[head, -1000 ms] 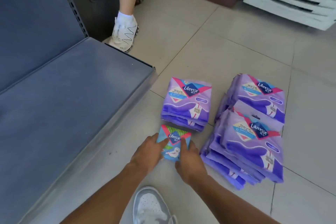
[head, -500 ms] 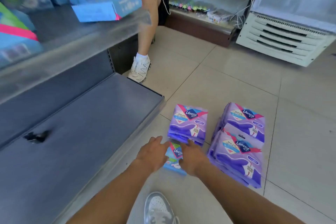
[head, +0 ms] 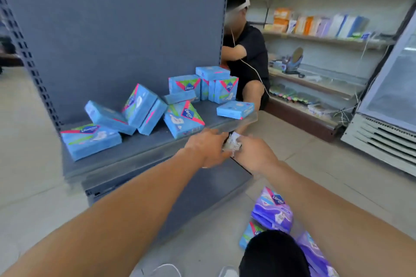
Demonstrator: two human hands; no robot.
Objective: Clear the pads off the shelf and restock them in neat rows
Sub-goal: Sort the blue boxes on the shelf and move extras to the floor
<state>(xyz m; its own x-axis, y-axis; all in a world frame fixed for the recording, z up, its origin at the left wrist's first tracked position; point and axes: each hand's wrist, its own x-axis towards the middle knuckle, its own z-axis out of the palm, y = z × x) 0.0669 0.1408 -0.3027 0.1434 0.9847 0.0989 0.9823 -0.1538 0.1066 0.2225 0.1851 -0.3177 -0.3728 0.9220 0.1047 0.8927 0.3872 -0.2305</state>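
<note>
Several blue pad packs [head: 144, 105] lie scattered and tilted on the grey middle shelf [head: 146, 144]; one flat pack [head: 235, 109] sits at its right end. My left hand [head: 206, 149] and right hand [head: 254, 155] reach side by side toward the shelf's front edge and hold nothing, their fingers blurred by motion. On the floor below lie a single blue pack [head: 248, 234] and purple pad packs [head: 273, 210], partly hidden by my dark knee [head: 273, 254].
Another person [head: 246, 51] sits on the floor just right of the shelf unit, a white shoe showing between my hands. Stocked wall shelves [head: 315, 38] stand behind, and a glass-door cooler [head: 391, 96] is at the right. The bottom shelf [head: 180, 186] juts out below.
Both hands let go of the blue pack on the floor and rose toward the middle shelf. My view lifted from the floor piles to the shelf of blue packs.
</note>
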